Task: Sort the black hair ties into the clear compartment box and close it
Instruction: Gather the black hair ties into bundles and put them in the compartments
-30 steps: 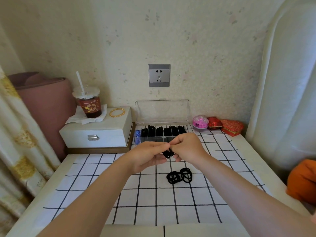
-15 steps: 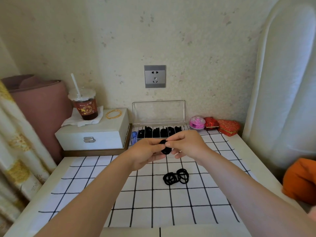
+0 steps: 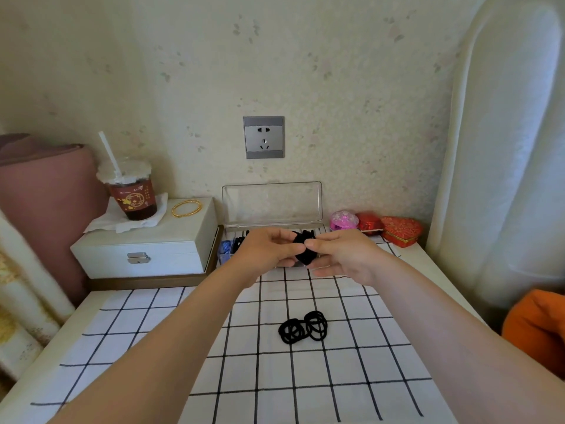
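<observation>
My left hand (image 3: 269, 252) and my right hand (image 3: 342, 255) together pinch a bunched black hair tie (image 3: 304, 247) just above the front of the clear compartment box (image 3: 272, 206). The box stands against the wall with its lid raised upright. Black ties fill its compartments, mostly hidden behind my hands; a blue item lies in its left end. A small pile of loose black hair ties (image 3: 303, 327) lies on the checked cloth (image 3: 275, 377), nearer to me than my hands.
A white jewellery box (image 3: 146, 249) at the left carries an iced drink cup (image 3: 131, 191) and a gold bangle (image 3: 186, 207). Pink and red trinket boxes (image 3: 373, 224) line the back right. A white curtain (image 3: 504, 148) hangs at the right edge.
Both hands have moved away from me toward the box, carrying the bunched hair tie. The pile on the cloth has not changed.
</observation>
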